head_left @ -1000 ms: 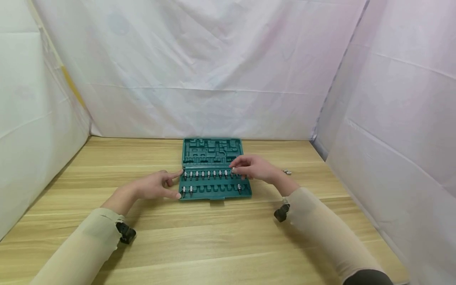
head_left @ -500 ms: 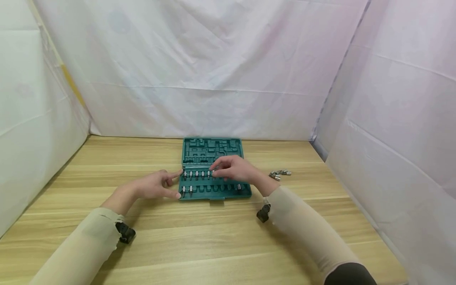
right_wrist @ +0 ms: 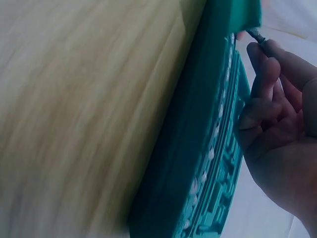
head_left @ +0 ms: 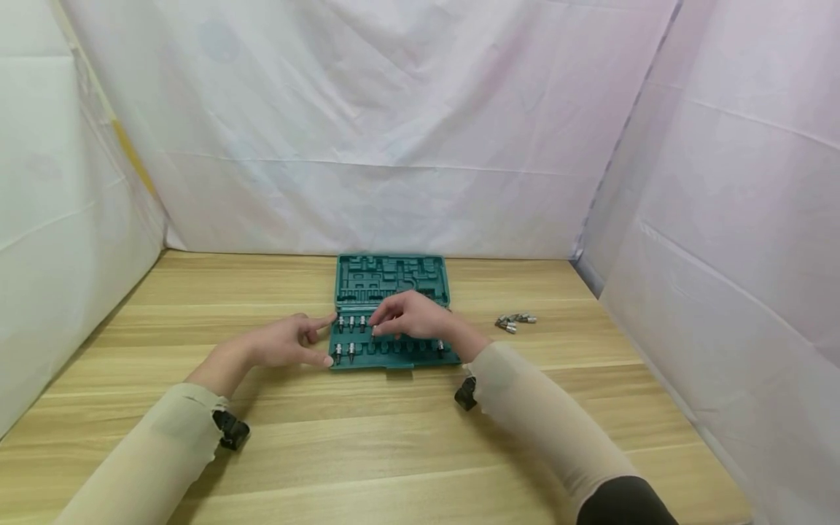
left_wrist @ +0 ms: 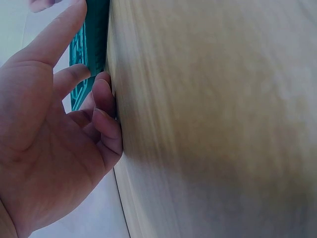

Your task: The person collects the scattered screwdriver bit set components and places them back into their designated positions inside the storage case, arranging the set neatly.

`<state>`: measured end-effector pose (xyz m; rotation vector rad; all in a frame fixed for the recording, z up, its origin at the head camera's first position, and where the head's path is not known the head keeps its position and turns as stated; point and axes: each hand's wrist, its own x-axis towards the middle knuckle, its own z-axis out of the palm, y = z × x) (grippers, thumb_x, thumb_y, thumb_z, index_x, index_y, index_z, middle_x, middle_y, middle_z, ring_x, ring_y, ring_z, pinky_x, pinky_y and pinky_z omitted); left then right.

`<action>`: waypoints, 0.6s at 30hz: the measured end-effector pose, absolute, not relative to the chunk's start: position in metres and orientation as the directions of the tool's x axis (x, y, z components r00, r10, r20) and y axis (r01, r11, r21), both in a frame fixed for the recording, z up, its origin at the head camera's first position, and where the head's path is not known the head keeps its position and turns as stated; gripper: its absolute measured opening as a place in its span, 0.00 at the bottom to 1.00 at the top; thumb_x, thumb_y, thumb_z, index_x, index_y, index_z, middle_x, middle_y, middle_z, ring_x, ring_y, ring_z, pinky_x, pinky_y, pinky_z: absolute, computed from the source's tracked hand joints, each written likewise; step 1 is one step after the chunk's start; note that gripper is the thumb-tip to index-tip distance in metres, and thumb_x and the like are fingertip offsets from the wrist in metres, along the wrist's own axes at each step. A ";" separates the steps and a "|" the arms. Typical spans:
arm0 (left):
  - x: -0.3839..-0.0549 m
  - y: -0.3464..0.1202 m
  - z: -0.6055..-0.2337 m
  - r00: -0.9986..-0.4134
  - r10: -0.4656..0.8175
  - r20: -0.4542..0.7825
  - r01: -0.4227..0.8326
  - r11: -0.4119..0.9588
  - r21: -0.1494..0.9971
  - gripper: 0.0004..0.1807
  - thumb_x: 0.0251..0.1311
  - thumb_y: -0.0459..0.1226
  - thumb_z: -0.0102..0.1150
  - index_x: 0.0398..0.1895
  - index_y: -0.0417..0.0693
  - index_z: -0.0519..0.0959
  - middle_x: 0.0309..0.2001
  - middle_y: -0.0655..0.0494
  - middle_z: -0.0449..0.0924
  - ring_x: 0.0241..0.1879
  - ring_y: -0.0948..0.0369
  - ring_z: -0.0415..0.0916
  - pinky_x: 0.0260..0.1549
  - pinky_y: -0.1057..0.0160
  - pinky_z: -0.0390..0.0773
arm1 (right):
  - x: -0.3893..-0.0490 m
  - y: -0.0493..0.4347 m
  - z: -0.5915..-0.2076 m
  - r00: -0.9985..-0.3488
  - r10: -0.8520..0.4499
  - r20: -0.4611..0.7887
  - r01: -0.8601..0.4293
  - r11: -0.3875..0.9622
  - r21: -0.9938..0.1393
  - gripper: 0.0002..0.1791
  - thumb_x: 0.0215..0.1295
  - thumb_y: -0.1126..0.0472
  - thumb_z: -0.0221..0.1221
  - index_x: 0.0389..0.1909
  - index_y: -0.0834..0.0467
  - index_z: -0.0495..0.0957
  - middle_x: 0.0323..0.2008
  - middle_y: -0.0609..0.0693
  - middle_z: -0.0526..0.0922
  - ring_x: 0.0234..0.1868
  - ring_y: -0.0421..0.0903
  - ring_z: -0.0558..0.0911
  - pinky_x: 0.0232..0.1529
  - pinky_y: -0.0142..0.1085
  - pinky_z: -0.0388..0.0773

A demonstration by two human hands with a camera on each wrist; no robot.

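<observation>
An open green plastic case (head_left: 394, 360) lies on the table, silver bit sockets standing in its near half. My right hand (head_left: 420, 317) is over that half, pinching a bit socket (right_wrist: 255, 35) between thumb and index finger, tip pointing away from the fingers. In the upper row, several bit sockets (head_left: 351, 323) show to the left of this hand; it covers the rest. Two more (head_left: 345, 352) sit at the left of the lower row, one (head_left: 441, 348) at its right. My left hand (head_left: 282, 343) touches the case's left edge with extended thumb and index finger, its other fingers bent.
Several loose bit sockets (head_left: 508, 322) lie in a small pile on the wooden table (head_left: 367, 452), right of the case. The case lid (head_left: 391, 277) lies folded back, with moulded recesses. White cloth (head_left: 367, 131) hangs behind the table and at both sides.
My right hand has moved left along the upper row, and a bit socket now shows between its fingertips, below that row. My left hand has stayed at the case's edge.
</observation>
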<state>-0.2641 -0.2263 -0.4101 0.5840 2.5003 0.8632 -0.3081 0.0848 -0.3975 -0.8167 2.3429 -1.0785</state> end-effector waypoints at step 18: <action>-0.265 -0.227 -0.412 -0.813 0.522 -0.256 0.253 0.714 0.653 0.56 0.68 0.56 0.75 0.90 0.51 0.55 0.56 0.42 0.74 0.53 0.51 0.73 0.51 0.53 0.75 | -0.308 0.059 -0.410 -0.717 -0.678 -0.161 -0.437 0.617 -0.655 0.09 0.78 0.55 0.68 0.53 0.48 0.93 0.50 0.43 0.91 0.49 0.37 0.86 0.57 0.39 0.84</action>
